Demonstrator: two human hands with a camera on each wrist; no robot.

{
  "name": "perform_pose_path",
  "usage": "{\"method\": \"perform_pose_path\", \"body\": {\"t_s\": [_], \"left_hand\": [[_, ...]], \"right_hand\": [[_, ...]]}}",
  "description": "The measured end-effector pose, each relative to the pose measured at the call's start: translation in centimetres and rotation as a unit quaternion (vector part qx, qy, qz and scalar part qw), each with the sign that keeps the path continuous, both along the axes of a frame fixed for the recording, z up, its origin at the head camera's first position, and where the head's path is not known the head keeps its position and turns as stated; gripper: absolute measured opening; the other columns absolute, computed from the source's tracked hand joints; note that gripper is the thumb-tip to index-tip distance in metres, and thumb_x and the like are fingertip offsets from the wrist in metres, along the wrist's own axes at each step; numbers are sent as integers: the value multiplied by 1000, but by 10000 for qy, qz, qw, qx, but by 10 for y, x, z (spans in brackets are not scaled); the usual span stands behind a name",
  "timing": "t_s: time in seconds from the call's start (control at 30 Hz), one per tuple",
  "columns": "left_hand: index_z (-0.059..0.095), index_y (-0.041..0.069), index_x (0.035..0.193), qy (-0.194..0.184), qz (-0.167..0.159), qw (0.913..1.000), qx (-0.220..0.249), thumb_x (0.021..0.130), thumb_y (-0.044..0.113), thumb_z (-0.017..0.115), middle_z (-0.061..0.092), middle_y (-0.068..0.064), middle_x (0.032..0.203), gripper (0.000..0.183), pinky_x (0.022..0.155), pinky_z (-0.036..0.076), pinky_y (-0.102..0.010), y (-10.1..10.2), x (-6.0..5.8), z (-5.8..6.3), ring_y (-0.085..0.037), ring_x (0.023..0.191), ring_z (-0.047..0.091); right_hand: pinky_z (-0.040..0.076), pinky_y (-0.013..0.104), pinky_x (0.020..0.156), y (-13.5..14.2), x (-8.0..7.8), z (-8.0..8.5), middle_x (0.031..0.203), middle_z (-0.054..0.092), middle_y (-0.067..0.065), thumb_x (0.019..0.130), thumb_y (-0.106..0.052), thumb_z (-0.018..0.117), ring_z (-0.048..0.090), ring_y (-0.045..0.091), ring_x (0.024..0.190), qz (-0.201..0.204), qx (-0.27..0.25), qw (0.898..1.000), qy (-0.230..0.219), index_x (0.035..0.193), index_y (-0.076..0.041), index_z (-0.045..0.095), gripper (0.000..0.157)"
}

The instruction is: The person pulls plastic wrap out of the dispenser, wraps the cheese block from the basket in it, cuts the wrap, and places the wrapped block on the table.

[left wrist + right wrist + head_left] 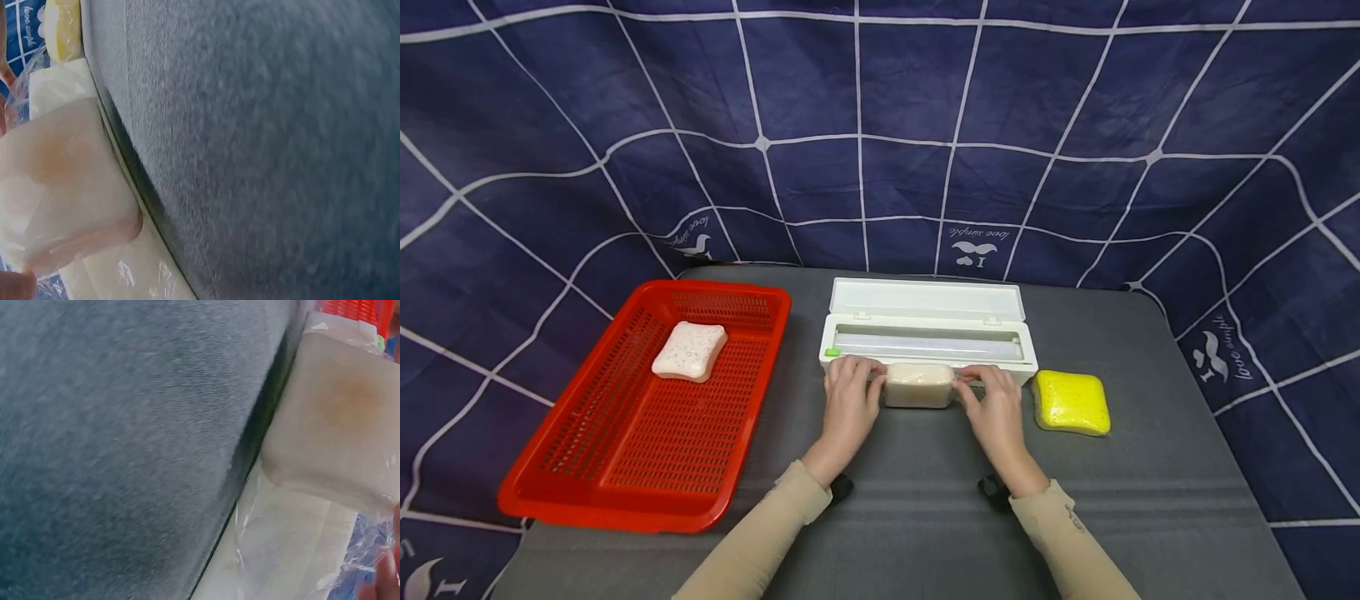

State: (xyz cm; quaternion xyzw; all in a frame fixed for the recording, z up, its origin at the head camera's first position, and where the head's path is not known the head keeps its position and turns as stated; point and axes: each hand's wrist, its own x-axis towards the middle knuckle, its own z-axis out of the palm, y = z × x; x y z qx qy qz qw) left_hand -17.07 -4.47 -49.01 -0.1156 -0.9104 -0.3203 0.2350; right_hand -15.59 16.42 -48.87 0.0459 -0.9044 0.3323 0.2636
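Pinches film-wrapped cream block by both ends with fingers of left hand and right hand, likely light, soft and slippery, best held there.

Both hands hold a cream block before an open white box.

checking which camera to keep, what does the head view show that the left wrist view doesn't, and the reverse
Only the head view shows the red basket, the white block inside, the roll in the white box, and its green tab.

Only the left wrist view plainly shows the brownish patch on the beige block and clear film over the box's front.

Both show beige block, white box, yellow block, gray table, grid cloth, and parts of the left hand and right hand.
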Motion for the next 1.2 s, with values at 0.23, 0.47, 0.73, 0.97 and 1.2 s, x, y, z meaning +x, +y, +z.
{"method": "perform_pose_path", "body": {"t_s": [0.23,0.47,0.73,0.97,1.2], "left_hand": [[59,9,92,-168,468,9984,279,84,13,79,56,-6,86,22,77,38,-39,3,2,-3,-24,86,48],[65,9,99,-396,99,9980,473,89,8,71,68,-6,93,11,80,45,-40,3,10,-10,-24,87,58],[63,4,107,-584,-132,9941,906,90,1,66,67,-11,103,17,82,53,-43,5,21,-11,-28,98,66],[63,4,111,-1123,-266,9842,1347,91,1,65,64,-10,106,20,87,54,-38,3,34,-11,-25,100,66],[56,4,112,-1550,-374,9645,2104,94,3,63,66,-12,112,20,92,55,-32,3,60,-11,-25,105,67]], "right_hand": [[28,38,68,0,3,-5,75,58,8,71,-16,88,48,27,74,-235,579,9952,756,77,-8,68,23],[39,37,68,-7,12,-8,80,71,7,79,-11,82,60,26,75,-68,398,9984,385,86,-6,75,11],[55,42,72,-12,23,-11,88,73,9,83,-8,78,68,24,77,-11,-322,9985,-435,98,-5,74,16],[59,34,70,-14,36,-10,94,74,10,86,-10,76,71,21,79,6,-1131,9881,-1046,104,-4,72,19],[57,25,70,-13,57,-8,95,75,9,89,-20,74,73,20,84,-166,-1599,9675,-1953,113,-3,61,32]]}}
